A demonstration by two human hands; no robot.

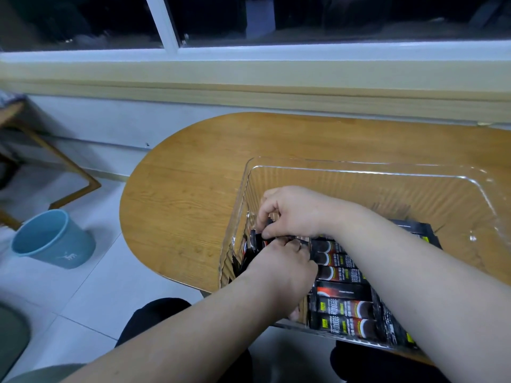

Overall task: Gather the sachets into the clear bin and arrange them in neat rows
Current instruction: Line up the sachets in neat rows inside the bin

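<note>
A clear plastic bin (359,172) stands on the near right part of a wooden table (193,175). Several black sachets (343,305) lie side by side in its near half. Both my hands are inside the bin at its left end. My right hand (293,211) pinches the end of a black sachet (276,239) with curled fingers. Just below it, my left hand (282,269) grips the same cluster of sachets, its fingers hidden among them. More sachets (420,230) show behind my right forearm.
The table's rounded left edge drops to a tiled floor. A blue bucket (52,239) stands on the floor at left, near a wooden chair frame (69,172). A window sill and wall run behind the table. My dark-clothed knees are below the bin.
</note>
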